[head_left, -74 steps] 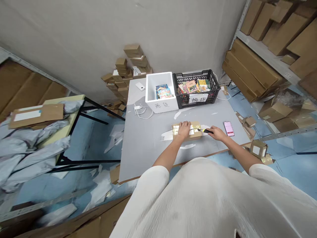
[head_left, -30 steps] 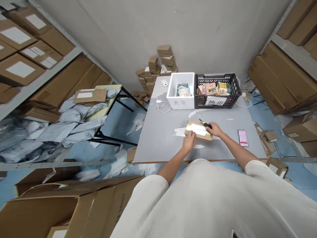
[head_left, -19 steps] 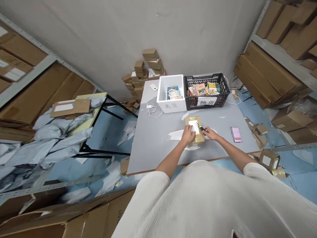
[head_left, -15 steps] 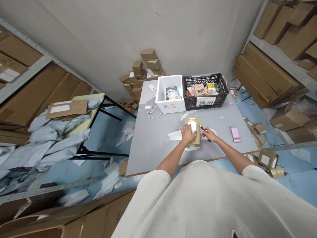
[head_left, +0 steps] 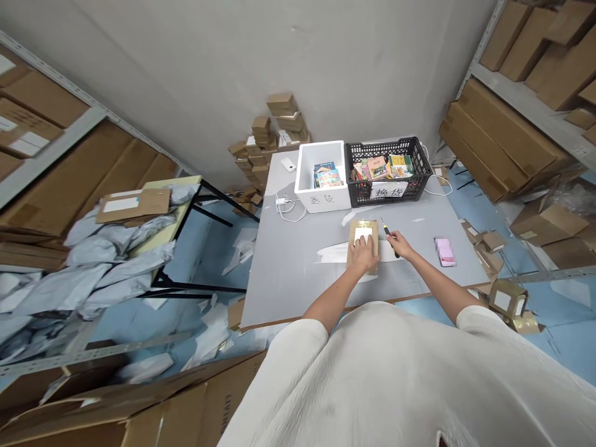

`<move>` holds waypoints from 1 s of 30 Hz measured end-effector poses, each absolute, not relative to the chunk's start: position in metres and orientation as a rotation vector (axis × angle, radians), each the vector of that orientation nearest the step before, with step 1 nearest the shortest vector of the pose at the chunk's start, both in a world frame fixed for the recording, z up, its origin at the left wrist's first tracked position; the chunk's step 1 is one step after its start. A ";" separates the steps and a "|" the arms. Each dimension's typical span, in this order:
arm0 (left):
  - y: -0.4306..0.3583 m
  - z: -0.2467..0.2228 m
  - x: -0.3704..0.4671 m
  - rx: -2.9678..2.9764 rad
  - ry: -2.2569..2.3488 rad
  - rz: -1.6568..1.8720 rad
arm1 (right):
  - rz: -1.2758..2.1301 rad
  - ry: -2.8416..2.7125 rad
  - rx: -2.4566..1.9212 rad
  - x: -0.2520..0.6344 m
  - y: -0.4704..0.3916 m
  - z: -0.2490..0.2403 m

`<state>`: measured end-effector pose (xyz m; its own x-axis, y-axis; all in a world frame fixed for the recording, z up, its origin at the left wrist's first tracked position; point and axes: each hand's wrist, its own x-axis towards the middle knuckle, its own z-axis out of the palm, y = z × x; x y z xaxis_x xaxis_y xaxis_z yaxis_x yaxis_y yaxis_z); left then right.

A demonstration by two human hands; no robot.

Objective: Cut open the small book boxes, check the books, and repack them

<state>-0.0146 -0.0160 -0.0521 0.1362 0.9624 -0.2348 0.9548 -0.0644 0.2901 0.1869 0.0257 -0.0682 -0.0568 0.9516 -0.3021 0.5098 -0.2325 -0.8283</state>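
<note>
A small cardboard box (head_left: 356, 247) with a white label and shiny tape lies on the grey table (head_left: 284, 273) in front of me. My left hand (head_left: 364, 253) rests flat on top of it, fingers spread over the label. Just right of the box, my right hand (head_left: 399, 244) is closed around a yellow and black utility knife (head_left: 387, 231). Its blade points up and away from me, apart from the box. Torn white patches show on the tabletop around the box.
Behind the box stand a white foam box (head_left: 323, 202) and a black crate (head_left: 388, 149), both holding books. A phone with a pink screen (head_left: 446, 251) lies at the right. Left is a side table with grey parcels (head_left: 107, 248). Cartons and scraps litter the floor.
The knife has come away from the box's right edge and now points more upright. My left hand has shifted slightly right and lies flatter on the box.
</note>
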 end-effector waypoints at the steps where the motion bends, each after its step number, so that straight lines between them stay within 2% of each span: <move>1: -0.017 -0.054 -0.016 2.072 1.824 -0.004 | 1.209 -1.545 -1.758 0.185 0.026 -0.068; 5: -0.021 -0.058 -0.043 2.242 1.615 -0.081 | 1.166 -1.464 -1.776 0.182 0.022 -0.067; 10: -0.020 -0.051 -0.082 2.289 1.564 -0.055 | 1.487 -1.321 -1.634 0.170 0.006 -0.063; 16: -0.028 -0.049 -0.073 2.299 1.578 0.028 | 1.833 -1.256 -1.506 0.164 -0.010 -0.055; 22: -0.030 -0.056 -0.066 2.245 1.596 0.002 | 1.700 -1.467 -1.622 0.196 -0.002 -0.052; 27: -0.026 -0.060 -0.066 2.261 1.594 0.029 | 1.633 -1.768 -1.477 0.224 0.010 -0.050; 30: -0.027 -0.062 -0.066 2.282 1.576 0.045 | 1.446 -2.086 -1.448 0.230 0.022 -0.048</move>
<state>-0.0658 -0.0273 -0.0619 0.3752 0.9095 -0.1791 0.8979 -0.3087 0.3138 0.2301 0.0222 -0.0479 -0.4912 0.8064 -0.3292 0.5911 0.0310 -0.8060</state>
